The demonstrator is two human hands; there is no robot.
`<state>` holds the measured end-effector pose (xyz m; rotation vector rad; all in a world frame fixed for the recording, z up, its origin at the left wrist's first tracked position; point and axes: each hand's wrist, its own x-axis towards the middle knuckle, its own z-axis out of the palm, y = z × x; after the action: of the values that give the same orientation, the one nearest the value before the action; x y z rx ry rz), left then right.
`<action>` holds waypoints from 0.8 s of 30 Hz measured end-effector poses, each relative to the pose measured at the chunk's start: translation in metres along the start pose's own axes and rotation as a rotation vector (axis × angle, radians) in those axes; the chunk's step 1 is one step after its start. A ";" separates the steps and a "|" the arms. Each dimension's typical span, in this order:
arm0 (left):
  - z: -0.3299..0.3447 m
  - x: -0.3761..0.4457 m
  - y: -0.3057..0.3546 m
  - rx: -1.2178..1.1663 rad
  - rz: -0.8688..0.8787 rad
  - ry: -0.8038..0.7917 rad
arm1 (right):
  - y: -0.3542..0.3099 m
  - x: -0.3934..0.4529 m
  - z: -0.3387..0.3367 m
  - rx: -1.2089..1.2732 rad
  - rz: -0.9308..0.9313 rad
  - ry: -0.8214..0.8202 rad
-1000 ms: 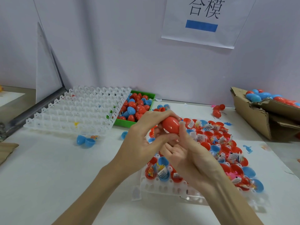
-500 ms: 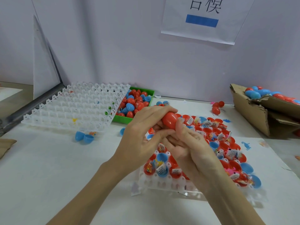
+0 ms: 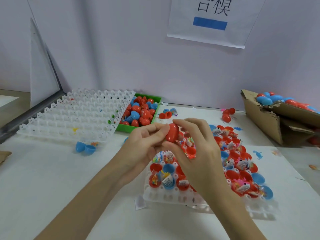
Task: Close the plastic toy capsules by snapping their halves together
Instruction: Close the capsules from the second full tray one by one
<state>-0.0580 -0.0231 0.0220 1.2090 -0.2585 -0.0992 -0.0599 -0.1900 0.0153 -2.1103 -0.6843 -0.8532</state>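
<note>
Even, soft lighting; slight blur and wide-angle bending at the edges.

The scene is lit brightly and evenly, with soft shadows cast under the hands and the trays. No harsh glare is seen on the white table (image 3: 52, 179). The cardboard box (image 3: 277, 122) at the right edge is smeared by motion blur, and straight lines near the left edge are bent by the lens.
</note>
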 end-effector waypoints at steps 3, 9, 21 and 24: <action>0.000 -0.003 0.005 -0.095 -0.068 -0.108 | 0.000 -0.001 0.000 0.086 -0.007 -0.069; 0.003 -0.002 0.003 -0.135 -0.134 -0.134 | 0.001 -0.003 -0.001 0.054 -0.032 -0.092; 0.003 -0.003 0.007 -0.114 -0.184 -0.196 | 0.002 -0.004 0.005 0.199 -0.027 -0.092; 0.005 -0.003 0.006 -0.091 -0.194 -0.164 | 0.001 -0.005 0.005 0.158 -0.033 -0.051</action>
<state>-0.0628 -0.0249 0.0284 1.1342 -0.2758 -0.3764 -0.0607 -0.1873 0.0084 -1.9893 -0.7889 -0.7399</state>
